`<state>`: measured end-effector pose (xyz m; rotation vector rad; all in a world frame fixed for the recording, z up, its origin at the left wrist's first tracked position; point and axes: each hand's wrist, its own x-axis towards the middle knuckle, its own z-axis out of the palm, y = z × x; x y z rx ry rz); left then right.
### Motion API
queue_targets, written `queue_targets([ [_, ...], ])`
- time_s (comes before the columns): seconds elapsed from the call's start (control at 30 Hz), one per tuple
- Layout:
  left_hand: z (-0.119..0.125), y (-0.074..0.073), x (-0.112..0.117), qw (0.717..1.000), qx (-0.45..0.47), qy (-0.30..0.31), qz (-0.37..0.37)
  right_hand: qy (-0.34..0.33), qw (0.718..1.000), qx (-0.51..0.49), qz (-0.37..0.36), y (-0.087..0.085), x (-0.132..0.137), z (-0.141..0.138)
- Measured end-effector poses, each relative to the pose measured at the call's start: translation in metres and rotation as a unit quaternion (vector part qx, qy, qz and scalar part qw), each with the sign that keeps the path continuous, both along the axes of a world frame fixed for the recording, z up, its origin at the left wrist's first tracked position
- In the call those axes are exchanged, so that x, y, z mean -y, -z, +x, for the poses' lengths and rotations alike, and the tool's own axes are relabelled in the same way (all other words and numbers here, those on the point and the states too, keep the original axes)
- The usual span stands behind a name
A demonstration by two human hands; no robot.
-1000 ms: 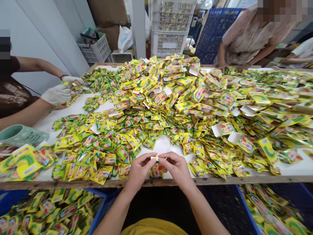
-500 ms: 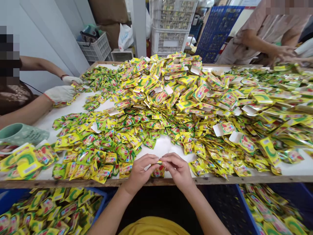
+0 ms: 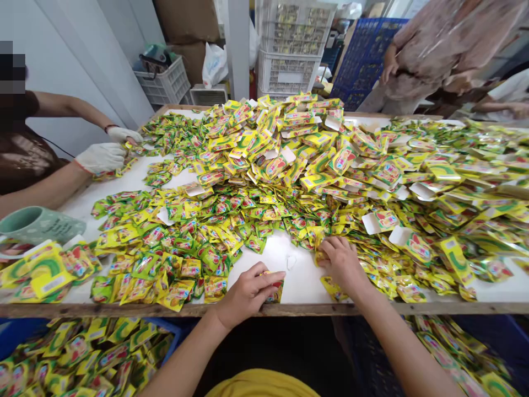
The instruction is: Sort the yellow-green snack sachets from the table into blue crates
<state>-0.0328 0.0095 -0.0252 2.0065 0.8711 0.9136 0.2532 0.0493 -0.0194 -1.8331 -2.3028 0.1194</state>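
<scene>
Clearly left hand (image 3: 247,293) pinches a sachet (image 3: 276,293); right hand (image 3: 344,266) maybe grips pile (image 3: 289,165).

A long bench (image 3: 297,310) with a white top and a worn wooden front edge fills the middle, blue bins (image 3: 496,329) standing below it. A plain pale wall (image 3: 74,60) runs along the left to a corner holding a grey basket (image 3: 165,84), brown cardboard boxes (image 3: 182,22) and a white plastic bag (image 3: 214,63). Past a white pillar (image 3: 238,44), white lattice crates (image 3: 289,73) are stacked beside a blue pallet (image 3: 359,55) set on edge, in bright light from the far back.
</scene>
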Motion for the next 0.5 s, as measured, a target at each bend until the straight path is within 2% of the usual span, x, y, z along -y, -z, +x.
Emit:
queue_targets([
  [0.1,-0.013,-0.016,0.007,0.994,0.064,-0.087,-0.030,-0.035,0.995,-0.069,-0.060,-0.009,-0.019,-0.026],
  [0.17,-0.037,-0.029,0.019,0.986,0.063,-0.134,-0.079,-0.080,0.986,-0.120,-0.089,-0.014,-0.039,-0.057],
  [0.23,-0.073,-0.034,0.039,0.980,-0.006,-0.113,-0.164,-0.127,0.979,-0.126,-0.097,-0.017,-0.063,-0.089],
  [0.27,-0.094,-0.031,0.052,0.971,-0.056,-0.097,-0.212,-0.143,0.978,-0.119,-0.099,-0.017,-0.076,-0.102],
  [0.33,-0.141,-0.011,0.084,0.935,-0.161,-0.108,-0.296,-0.165,0.976,-0.095,-0.104,-0.016,-0.097,-0.123],
  [0.43,-0.213,0.038,0.138,0.863,-0.269,-0.218,-0.367,-0.183,0.976,-0.054,-0.103,-0.015,-0.114,-0.136],
  [0.5,-0.255,0.063,0.167,0.821,-0.324,-0.279,-0.378,-0.196,0.975,-0.038,-0.096,-0.014,-0.117,-0.136],
])
